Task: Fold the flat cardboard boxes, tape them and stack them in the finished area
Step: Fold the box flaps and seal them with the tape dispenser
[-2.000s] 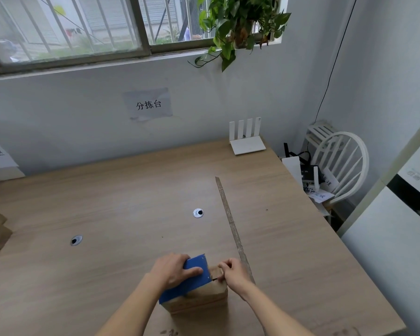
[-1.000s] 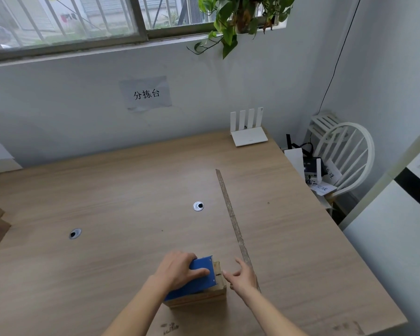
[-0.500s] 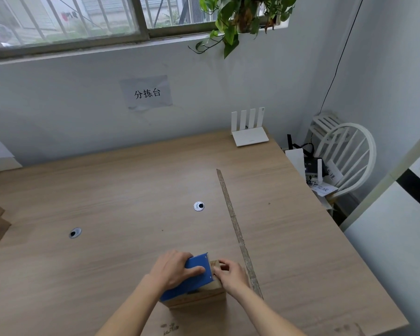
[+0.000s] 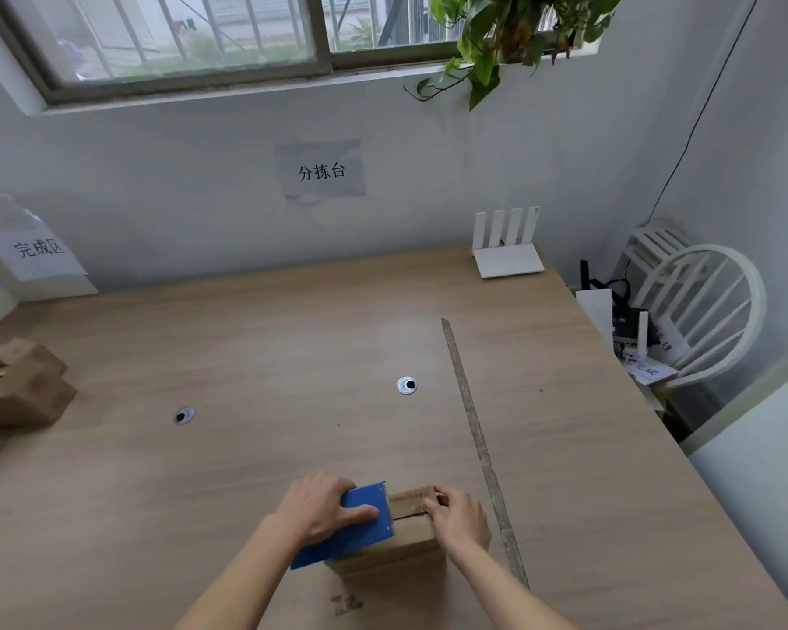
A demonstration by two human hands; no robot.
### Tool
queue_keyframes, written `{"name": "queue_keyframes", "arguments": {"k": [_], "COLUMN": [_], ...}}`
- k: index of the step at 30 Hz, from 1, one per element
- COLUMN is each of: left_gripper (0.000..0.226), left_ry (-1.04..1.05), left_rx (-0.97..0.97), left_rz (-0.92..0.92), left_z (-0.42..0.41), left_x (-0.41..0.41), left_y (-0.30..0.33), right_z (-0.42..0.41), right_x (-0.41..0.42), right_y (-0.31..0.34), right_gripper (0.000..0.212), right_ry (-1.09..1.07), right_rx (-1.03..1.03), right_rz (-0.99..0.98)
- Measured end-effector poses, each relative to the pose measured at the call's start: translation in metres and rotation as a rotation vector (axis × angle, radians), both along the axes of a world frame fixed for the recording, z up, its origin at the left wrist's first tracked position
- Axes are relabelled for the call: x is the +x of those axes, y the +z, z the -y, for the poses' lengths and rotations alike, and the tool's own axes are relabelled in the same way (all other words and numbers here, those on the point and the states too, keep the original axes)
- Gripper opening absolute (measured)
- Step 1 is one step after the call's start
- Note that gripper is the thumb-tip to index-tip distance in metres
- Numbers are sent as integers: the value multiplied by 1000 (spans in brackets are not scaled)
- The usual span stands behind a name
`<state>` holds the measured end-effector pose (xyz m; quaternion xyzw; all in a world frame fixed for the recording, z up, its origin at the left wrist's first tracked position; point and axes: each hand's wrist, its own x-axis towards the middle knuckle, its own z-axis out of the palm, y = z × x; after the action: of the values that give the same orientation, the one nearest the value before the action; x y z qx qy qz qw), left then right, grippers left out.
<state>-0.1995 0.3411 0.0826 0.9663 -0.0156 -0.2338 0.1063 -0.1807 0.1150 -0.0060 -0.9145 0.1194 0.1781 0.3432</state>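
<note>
A small folded cardboard box (image 4: 403,538) stands near the table's front edge, on a flat sheet of cardboard (image 4: 383,602). My left hand (image 4: 321,507) grips a blue tape dispenser (image 4: 360,527) that lies on the box's top. My right hand (image 4: 458,516) is at the box's right end, its curled fingers pressing a strip of tape (image 4: 410,497) onto the top. At the far left, below the finished-area sign (image 4: 37,250), sit stacked finished boxes (image 4: 17,384).
A long thin wooden strip (image 4: 478,438) lies on the table just right of my right hand. Two cable holes (image 4: 406,385) (image 4: 184,416) sit mid-table. A white router (image 4: 508,254) stands at the back right, and a white chair (image 4: 697,311) beyond the table's right edge.
My right hand, a second ago open beside the box, has come back onto the box's right end with its fingers curled on the tape. My left hand stays on the dispenser.
</note>
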Motion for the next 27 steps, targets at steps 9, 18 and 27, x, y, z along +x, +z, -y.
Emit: {"name": "queue_keyframes", "arguments": {"k": [9,18,27], "left_gripper": [57,58,56], "left_ry": [83,100,126], "left_rx": [137,45,70], "left_rz": [-61,-122,-89], "left_z": [-93,-113,-113], "left_x": [-31,-44,-34], "left_y": [14,-24,-54], "right_z": [19,-5,-12], "right_x": [13,7,5], "right_y": [-1,4,0], "right_gripper": [30,41,37], "right_ry": [56,-8,-26], "right_rx": [-76,-85,-86], "right_rz": [17,58,51]}}
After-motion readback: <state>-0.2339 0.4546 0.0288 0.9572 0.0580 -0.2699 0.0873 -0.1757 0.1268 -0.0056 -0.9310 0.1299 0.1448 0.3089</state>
